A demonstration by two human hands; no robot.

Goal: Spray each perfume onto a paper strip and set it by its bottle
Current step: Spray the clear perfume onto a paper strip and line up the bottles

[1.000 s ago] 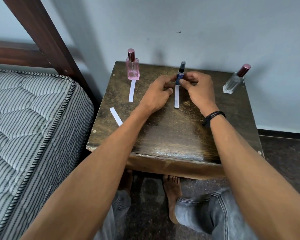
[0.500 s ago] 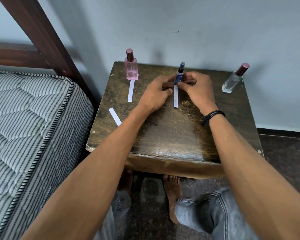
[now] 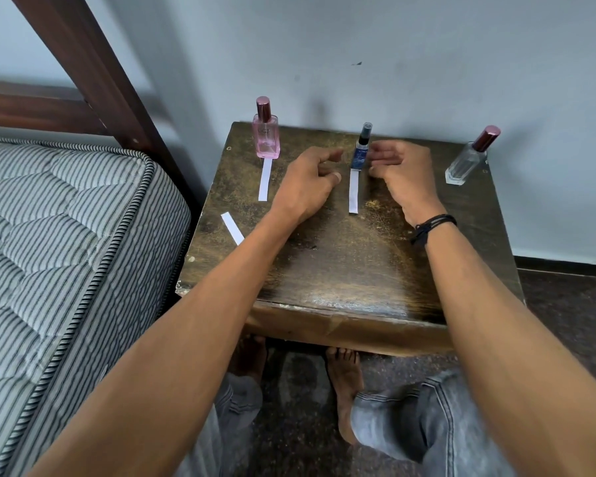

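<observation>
Three perfume bottles stand along the back of the wooden table [image 3: 341,277]: a pink bottle [image 3: 266,137] at the left, a small blue bottle [image 3: 361,149] in the middle, a clear bottle [image 3: 468,158] with a dark red cap at the right. A white paper strip [image 3: 265,180] lies in front of the pink bottle and another strip [image 3: 353,191] in front of the blue one. A third strip [image 3: 232,228] lies loose near the table's left edge. My left hand [image 3: 307,182] and my right hand [image 3: 401,172] flank the blue bottle, fingers loosely curled, holding nothing.
A striped mattress [image 3: 59,253] and a dark wooden bed frame [image 3: 93,74] stand close on the left. A pale wall [image 3: 393,63] rises right behind the table. My feet and jeans [image 3: 410,418] are under the table's front edge.
Both hands have let go of the blue bottle and drawn slightly apart from it. The bottle now stands alone with its strip in front.
</observation>
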